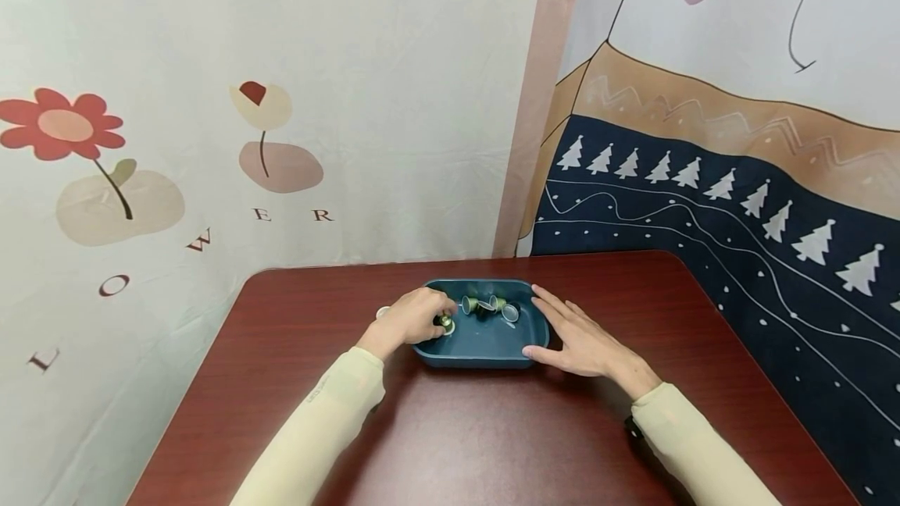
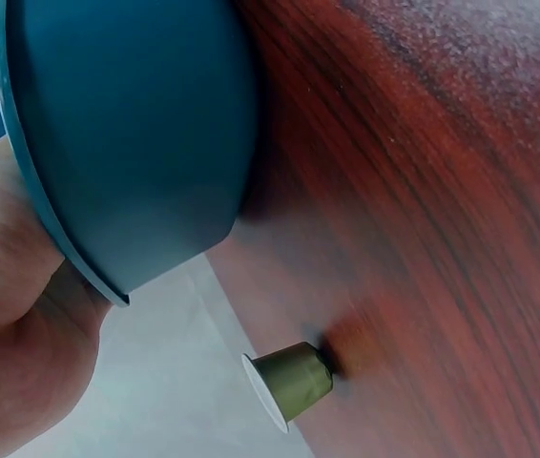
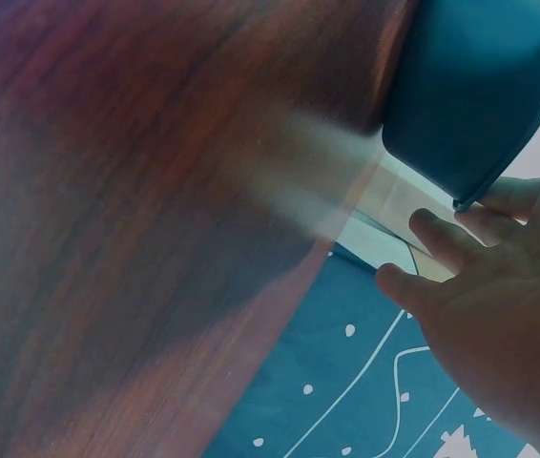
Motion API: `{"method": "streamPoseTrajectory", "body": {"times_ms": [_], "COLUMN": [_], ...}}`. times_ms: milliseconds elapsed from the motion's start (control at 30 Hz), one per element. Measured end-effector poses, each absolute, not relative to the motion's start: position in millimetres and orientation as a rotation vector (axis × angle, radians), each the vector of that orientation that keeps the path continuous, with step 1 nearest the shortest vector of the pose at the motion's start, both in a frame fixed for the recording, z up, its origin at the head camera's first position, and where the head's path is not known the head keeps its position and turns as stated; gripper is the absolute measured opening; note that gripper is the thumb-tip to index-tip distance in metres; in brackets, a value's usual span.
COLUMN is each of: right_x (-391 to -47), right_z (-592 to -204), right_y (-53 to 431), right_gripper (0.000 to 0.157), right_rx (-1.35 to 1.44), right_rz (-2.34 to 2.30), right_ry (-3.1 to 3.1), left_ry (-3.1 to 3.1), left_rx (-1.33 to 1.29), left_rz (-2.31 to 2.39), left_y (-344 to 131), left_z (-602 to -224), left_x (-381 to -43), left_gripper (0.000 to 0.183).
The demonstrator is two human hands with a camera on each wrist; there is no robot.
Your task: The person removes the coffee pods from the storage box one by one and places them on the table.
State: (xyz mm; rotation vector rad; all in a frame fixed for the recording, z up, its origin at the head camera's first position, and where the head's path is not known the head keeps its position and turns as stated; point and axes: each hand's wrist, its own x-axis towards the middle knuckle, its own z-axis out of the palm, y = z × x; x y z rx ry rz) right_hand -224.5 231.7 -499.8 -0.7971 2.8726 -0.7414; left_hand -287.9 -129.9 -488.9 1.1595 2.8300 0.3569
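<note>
Tray [image 1: 485,342] sat on the surface [image 1: 485,428], capsules [image 1: 469,304] lay inside, left grip [image 1: 418,314] over its left end, right grip [image 1: 583,340] at its right, another capsule [image 2: 294,380] outside left, cloth [image 1: 422,139] behind.

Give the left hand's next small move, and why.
Probably have the left hand lift the nearest capsule out of the tray. Its thumb and fingers are right at it, though the grip is unclear; the right hand touches the tray's other end, and another capsule sits outside on the table.
</note>
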Motion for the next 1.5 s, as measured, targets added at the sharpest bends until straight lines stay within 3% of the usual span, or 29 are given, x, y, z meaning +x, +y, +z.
{"method": "streamPoseTrajectory", "body": {"times_ms": [567,867,1500], "right_x": [-225,-226,-226], "right_z": [-501,-501,-504], "right_y": [233,232,234], "right_gripper": [0.105,0.106,0.105], "right_rx": [-0.796,-0.794,-0.796], "right_rz": [-0.743,-0.725,-0.735], "right_ry": [2.871,2.877,2.875], "left_ry": [2.846,2.831,2.803], "left_rx": [1.110,1.063,0.946], "left_rz": [0.366,0.551,1.018], "left_y": [-122,-126,-137], "left_z": [-480,-480,-477], "left_x": [-281,-278,-272], "left_gripper": [0.018,0.024,0.017]}}
